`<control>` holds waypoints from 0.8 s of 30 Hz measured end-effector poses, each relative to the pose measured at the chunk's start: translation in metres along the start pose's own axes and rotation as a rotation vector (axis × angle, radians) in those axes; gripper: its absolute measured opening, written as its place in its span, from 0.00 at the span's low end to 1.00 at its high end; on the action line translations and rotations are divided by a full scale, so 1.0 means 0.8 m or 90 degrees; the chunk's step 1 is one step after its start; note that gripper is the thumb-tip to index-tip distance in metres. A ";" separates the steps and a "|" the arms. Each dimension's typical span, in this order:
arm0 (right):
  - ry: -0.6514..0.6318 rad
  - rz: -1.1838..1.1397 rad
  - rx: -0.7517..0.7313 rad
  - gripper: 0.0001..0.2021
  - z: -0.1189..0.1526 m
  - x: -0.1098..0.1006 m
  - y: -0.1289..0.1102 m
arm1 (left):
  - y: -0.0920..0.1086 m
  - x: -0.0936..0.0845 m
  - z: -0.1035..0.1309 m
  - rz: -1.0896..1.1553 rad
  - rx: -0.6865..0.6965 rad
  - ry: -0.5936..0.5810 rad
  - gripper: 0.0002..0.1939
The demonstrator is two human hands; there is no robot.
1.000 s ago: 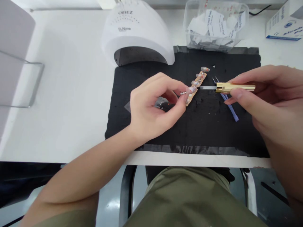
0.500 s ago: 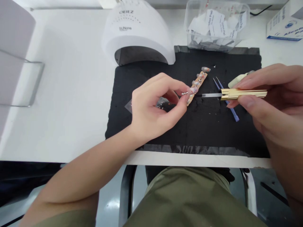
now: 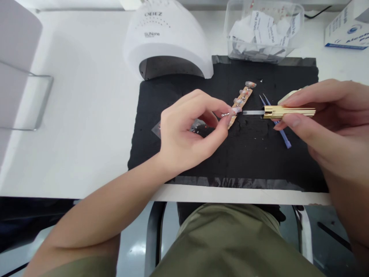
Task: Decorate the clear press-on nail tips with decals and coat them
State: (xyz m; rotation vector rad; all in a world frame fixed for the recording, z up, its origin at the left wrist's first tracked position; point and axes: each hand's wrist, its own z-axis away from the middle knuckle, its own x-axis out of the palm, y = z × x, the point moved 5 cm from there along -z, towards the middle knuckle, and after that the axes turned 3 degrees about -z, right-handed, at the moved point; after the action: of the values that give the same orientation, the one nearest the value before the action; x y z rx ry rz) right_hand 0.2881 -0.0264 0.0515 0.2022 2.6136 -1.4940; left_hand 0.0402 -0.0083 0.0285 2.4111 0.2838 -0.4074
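Between thumb and index finger, my left hand (image 3: 190, 132) pinches a small decorated nail tip (image 3: 235, 110) with a beaded metal piece at its near end. Behind it lies a tan strip (image 3: 244, 99) bearing several more decorated nail tips, set aslant on the black mat. My right hand (image 3: 325, 111) holds a gold-handled brush (image 3: 291, 112) level, its bristles at the right end of the pinched nail tip. A pale rounded object (image 3: 288, 96), mostly covered by my right fingers, is also in that hand.
Blue tweezers (image 3: 284, 137) lie on the black mat (image 3: 259, 165). A white nail lamp (image 3: 170, 38) stands at the back, beside a clear tub (image 3: 265, 54) of alcohol pads. An alcohol pad box (image 3: 347, 30) is at back right, a clear packet (image 3: 156, 129) beside my left hand.
My right hand and the brush have moved slightly left, bringing the bristles up to the nail tip. My left hand has stayed almost still.
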 end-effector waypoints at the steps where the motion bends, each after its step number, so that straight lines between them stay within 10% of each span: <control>1: 0.004 0.005 0.005 0.16 0.000 0.000 0.000 | 0.000 0.000 0.000 0.000 0.002 -0.002 0.05; 24: -0.049 -0.014 -0.011 0.20 0.002 -0.001 -0.001 | 0.000 0.000 -0.003 -0.010 -0.017 -0.017 0.04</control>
State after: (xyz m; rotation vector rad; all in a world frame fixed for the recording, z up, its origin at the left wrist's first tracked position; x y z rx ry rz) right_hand 0.2887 -0.0282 0.0511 0.1125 2.5750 -1.4563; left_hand 0.0405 -0.0069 0.0301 2.3763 0.2944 -0.4391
